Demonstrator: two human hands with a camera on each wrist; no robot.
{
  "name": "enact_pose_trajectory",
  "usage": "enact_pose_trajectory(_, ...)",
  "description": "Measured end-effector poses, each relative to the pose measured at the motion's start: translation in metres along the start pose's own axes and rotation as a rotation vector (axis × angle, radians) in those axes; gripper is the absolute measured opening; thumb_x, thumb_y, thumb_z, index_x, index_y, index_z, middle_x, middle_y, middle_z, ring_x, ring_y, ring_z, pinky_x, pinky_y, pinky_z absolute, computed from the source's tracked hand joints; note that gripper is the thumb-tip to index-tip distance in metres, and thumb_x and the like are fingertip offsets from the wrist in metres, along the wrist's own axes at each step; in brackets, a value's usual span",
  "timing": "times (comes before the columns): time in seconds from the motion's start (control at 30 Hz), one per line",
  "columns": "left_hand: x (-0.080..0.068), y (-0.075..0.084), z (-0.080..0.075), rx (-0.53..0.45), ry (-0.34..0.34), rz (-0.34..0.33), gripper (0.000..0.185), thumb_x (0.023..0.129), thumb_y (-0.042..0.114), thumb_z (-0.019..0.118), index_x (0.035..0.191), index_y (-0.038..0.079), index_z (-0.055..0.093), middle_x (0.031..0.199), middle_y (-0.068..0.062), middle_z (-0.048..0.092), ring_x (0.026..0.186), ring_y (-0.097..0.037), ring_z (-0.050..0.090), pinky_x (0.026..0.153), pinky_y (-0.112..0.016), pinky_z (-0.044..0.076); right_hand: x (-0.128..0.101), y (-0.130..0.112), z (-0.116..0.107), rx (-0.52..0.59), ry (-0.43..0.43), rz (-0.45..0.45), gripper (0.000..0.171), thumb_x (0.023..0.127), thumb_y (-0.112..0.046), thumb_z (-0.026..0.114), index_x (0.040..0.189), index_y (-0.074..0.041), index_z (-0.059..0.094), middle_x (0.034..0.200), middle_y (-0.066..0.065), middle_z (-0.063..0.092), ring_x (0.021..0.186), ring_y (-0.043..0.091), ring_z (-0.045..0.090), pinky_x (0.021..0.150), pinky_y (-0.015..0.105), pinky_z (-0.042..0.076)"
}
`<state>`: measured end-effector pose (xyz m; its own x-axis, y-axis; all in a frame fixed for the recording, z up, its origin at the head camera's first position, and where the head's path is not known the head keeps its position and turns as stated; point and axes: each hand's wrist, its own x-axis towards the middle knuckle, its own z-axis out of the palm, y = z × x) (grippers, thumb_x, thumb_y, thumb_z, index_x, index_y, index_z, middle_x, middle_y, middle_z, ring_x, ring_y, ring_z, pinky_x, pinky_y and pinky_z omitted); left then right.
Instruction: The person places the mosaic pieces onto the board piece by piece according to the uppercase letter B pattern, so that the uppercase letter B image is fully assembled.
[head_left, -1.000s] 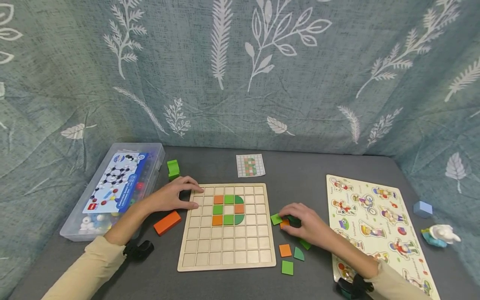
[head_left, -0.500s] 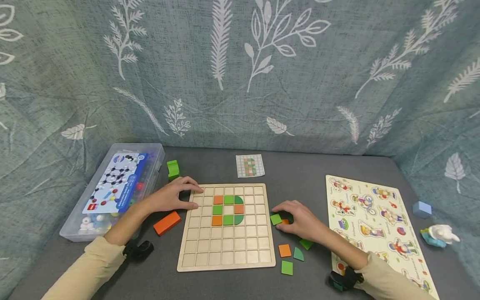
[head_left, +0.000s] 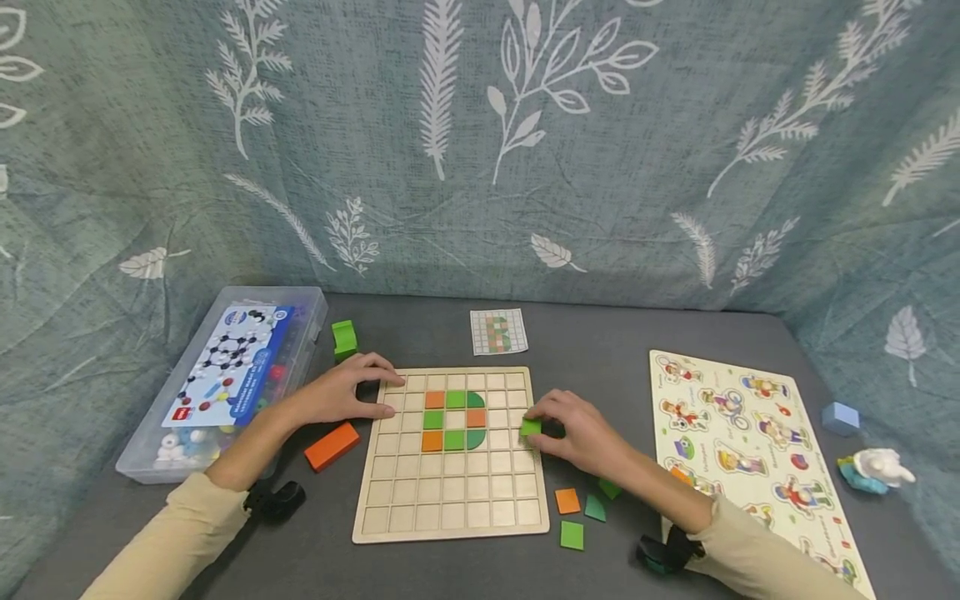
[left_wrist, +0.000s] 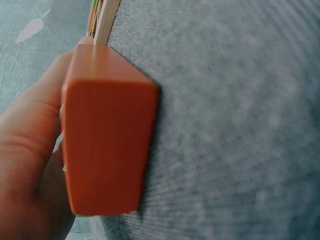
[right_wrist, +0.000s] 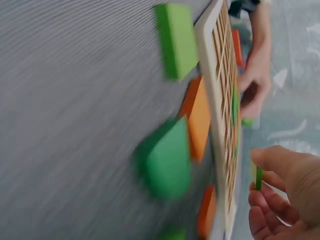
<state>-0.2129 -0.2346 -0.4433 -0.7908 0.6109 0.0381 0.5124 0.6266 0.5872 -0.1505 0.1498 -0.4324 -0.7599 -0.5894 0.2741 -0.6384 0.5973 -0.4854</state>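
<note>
We see the right hand [head_left: 577, 433] pinching a small green square tile [head_left: 530, 427] between thumb and curled fingers, over the right edge of the square wooden grid board [head_left: 450, 500]. Left hand [head_left: 341, 392] rests on the board's upper-left corner, fingers loosely bent, gripping nothing. Orange rectangular wooden block [head_left: 333, 445] lies just beside it. Loose orange and green tiles [head_left: 572, 515] lie right of the board.
</note>
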Motion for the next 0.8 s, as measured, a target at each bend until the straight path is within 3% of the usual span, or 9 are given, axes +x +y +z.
enact_pose_trajectory(0.1,0.000,0.000,0.000,0.000,-0.004,-0.002,0.040,0.085,0.035,0.075,0.120,0.019,0.068,0.123,-0.002,0.056,0.116,-0.026,0.050,0.095,-0.052,0.043,0.015,-0.016,0.011,0.016,-0.019,-0.075,0.022,0.083,-0.018,0.077,0.103,-0.010,0.071,0.101,0.002,0.067,0.089,0.015,0.061,0.078,0.027,0.050)
enact_pose_trajectory(0.37,0.000,0.000,0.000,-0.002,0.001,0.009,0.041,0.084,0.034,0.076,0.121,0.017,0.068,0.123,-0.003,0.056,0.114,-0.025,0.051,0.095,-0.051,0.044,0.049,-0.057,0.046,0.054,-0.177,-0.174,0.020,0.086,-0.022,0.074,0.103,-0.011,0.071,0.101,0.001,0.068,0.091,0.011,0.061,0.083,0.020,0.049)
enact_pose_trajectory(0.5,0.001,0.001,-0.001,-0.009,-0.001,0.022,0.041,0.084,0.032,0.076,0.121,0.016,0.068,0.122,-0.003,0.056,0.113,-0.025,0.051,0.094,-0.050,0.044,0.054,-0.065,0.056,-0.010,-0.186,-0.242,0.019,0.086,-0.022,0.075,0.101,-0.011,0.071,0.097,0.000,0.066,0.086,0.010,0.057,0.083,0.020,0.046)
enact_pose_trajectory(0.8,0.002,-0.003,0.001,-0.005,0.002,0.015,0.039,0.085,0.035,0.075,0.120,0.020,0.068,0.122,-0.001,0.056,0.114,-0.023,0.050,0.095,-0.050,0.043,0.057,-0.071,0.063,-0.071,-0.196,-0.257,0.018,0.086,-0.024,0.075,0.100,-0.012,0.072,0.097,-0.001,0.065,0.088,0.011,0.057,0.082,0.020,0.047)
